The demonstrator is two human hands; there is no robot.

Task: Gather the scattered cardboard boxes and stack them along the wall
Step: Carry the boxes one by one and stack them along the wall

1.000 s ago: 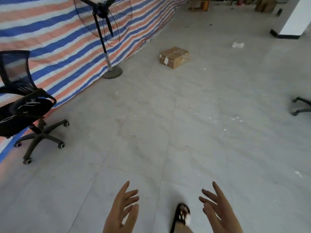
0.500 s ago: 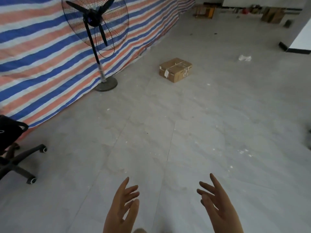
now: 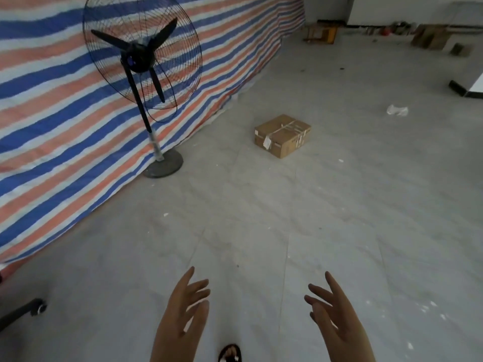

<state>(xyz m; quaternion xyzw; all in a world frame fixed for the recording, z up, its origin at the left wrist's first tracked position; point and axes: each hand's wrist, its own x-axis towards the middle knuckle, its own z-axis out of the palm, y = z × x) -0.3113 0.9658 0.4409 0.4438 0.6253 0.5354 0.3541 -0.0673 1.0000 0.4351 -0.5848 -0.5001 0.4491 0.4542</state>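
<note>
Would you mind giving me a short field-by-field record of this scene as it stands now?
setting: grey tiled floor beside a striped tarp
target: one taped cardboard box on the floor, apart from the tarp
left hand: open, holding nothing
right hand: open, holding nothing
nearby: standing fan against the tarp, left of the box
litter: white scrap right of the box
task state: box not yet touched

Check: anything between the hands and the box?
Nothing. Head view shows bare floor tiles from left hand and right hand up to the box.
</note>
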